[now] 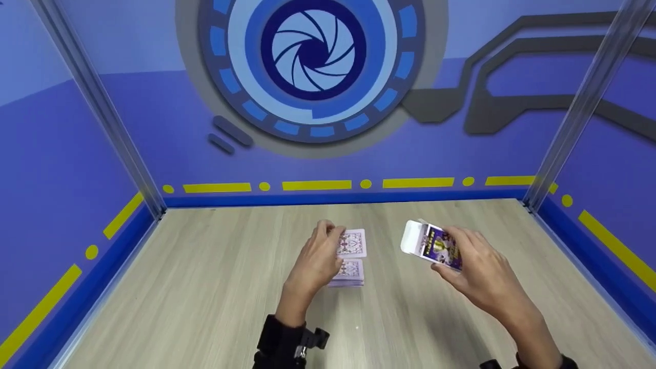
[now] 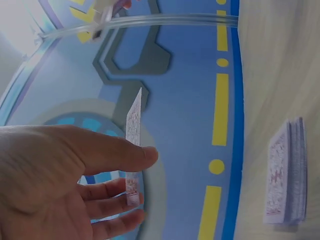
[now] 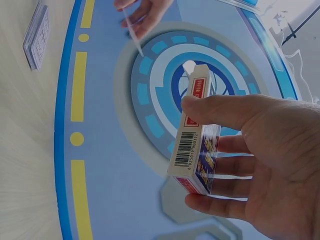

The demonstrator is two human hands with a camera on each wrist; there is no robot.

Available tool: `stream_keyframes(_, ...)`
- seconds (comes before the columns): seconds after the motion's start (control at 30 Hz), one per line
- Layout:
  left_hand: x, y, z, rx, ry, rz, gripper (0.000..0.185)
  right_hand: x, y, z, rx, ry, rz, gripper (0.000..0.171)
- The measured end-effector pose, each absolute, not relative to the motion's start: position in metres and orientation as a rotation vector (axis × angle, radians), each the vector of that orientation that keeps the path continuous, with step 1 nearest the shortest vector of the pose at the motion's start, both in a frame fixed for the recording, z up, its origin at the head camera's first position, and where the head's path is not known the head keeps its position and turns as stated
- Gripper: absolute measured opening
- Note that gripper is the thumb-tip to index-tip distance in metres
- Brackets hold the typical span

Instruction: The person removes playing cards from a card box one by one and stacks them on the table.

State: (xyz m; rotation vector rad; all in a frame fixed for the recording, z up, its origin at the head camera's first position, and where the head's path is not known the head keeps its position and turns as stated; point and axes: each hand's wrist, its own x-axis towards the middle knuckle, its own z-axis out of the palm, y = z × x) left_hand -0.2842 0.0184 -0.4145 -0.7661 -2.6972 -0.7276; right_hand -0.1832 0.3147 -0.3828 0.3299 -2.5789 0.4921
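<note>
A: In the head view, what does each hand do?

B: The left hand (image 1: 320, 256) pinches one card (image 1: 352, 242) between thumb and fingers and lifts it. Just below this hand, toward the person, the deck (image 1: 348, 273) lies face down on the worktop (image 1: 205, 287). The right hand (image 1: 479, 271) grips the card box (image 1: 433, 246); its white flap stands open on the side facing the left hand.

A: And the left wrist view?

B: There the card (image 2: 133, 145) shows nearly edge-on, held by the thumb and fingers of the left hand (image 2: 60, 185). The deck (image 2: 286, 172) lies on the worktop apart from the hand, at the far right.

A: The right wrist view?

B: The right hand (image 3: 260, 165) is curled around the card box (image 3: 196, 135), thumb on top, fingers under it. The barcode side faces the camera. Far from this hand, at the upper left, I see the deck (image 3: 36, 37), and the other hand with its card (image 3: 134, 35).

A: So how far is the work?

B: I judge it is at the beginning. The box is open and seems empty, but I cannot see inside. Only one card is lifted; almost all the deck is not yet in the box.
</note>
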Motion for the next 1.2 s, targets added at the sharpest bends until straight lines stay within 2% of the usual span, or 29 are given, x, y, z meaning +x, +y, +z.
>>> stream_keyframes(0.4, -0.307, 0.017, -0.448, -0.752, -2.855, -0.79, 0.057, -0.183, 0.314, -0.381, 0.345, -2.58, 0.459, 0.07)
stream_keyframes(0.7, -0.313, 0.02, -0.47, -0.759, -2.859, -0.817, 0.032, -0.183, 0.314, -0.383, 0.353, -2.573, 0.458, 0.069)
stream_keyframes(1.2, -0.319, 0.024, -0.49, -0.737, -2.899, -0.802, 0.032, -0.183, 0.314, -0.384, 0.365, -2.578, 0.453, 0.069)
